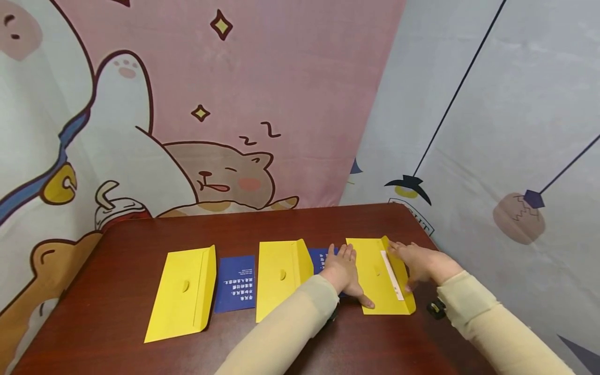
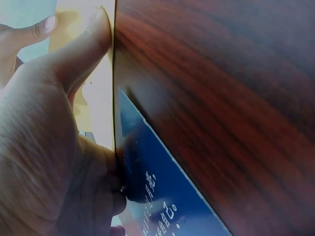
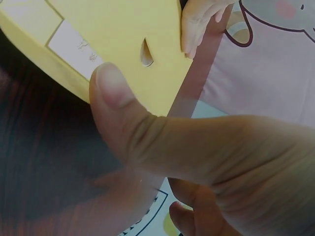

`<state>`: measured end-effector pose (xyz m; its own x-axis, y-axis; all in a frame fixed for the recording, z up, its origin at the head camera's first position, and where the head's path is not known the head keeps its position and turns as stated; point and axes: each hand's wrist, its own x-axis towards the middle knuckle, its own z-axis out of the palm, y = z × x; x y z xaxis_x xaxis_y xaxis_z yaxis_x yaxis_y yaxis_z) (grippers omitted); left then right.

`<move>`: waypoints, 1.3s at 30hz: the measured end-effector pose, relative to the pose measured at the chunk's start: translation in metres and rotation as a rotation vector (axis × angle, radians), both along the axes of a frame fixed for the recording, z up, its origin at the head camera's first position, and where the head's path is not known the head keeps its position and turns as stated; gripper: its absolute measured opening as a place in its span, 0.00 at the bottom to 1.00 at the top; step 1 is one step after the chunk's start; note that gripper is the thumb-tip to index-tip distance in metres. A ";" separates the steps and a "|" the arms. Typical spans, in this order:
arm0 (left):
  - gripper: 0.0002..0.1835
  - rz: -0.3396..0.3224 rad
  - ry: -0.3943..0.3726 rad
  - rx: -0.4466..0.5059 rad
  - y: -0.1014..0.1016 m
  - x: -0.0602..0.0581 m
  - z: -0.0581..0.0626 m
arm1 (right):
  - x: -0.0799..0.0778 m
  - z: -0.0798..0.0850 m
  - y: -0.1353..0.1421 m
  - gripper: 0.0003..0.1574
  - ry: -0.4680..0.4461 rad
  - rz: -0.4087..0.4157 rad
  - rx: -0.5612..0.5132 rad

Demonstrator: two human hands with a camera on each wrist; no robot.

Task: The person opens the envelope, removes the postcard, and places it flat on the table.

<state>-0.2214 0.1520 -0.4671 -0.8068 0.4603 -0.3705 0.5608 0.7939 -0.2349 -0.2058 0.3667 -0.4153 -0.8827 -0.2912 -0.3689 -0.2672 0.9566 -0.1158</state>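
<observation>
A yellow envelope (image 1: 370,260) lies at the right of the table, its flap on the right side folded open. A white strip (image 1: 391,276) with small writing shows along the opening. My left hand (image 1: 342,271) rests at the envelope's left edge, fingers straight and thumb spread along it. In the left wrist view the thumb (image 2: 81,54) touches that edge, beside a blue printed card (image 2: 157,182). My right hand (image 1: 419,263) is at the flap, fingers near its top corner and thumb lower down. In the right wrist view the thumb (image 3: 115,93) touches the flap near the strip.
Two more yellow envelopes (image 1: 180,291) (image 1: 276,276) lie to the left, flaps open toward the right. Another blue card (image 1: 236,284) with white characters lies between them. A small dark object (image 1: 436,309) is by the right wrist. Cartoon-printed cloths (image 1: 304,78) hang behind the brown table (image 1: 117,271).
</observation>
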 end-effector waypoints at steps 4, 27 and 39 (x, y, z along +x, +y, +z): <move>0.76 0.003 -0.004 0.004 0.000 0.000 0.000 | 0.002 -0.004 0.005 0.74 -0.005 -0.017 -0.011; 0.76 0.014 0.000 0.001 0.002 0.001 0.001 | 0.001 -0.028 0.028 0.74 -0.020 -0.026 -0.056; 0.75 -0.004 -0.011 -0.028 0.004 0.000 0.003 | -0.001 -0.029 0.038 0.75 -0.064 -0.052 -0.133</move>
<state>-0.2217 0.1556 -0.4639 -0.8009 0.4525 -0.3923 0.5663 0.7852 -0.2505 -0.2063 0.4046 -0.4445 -0.8736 -0.2961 -0.3863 -0.2061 0.9441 -0.2574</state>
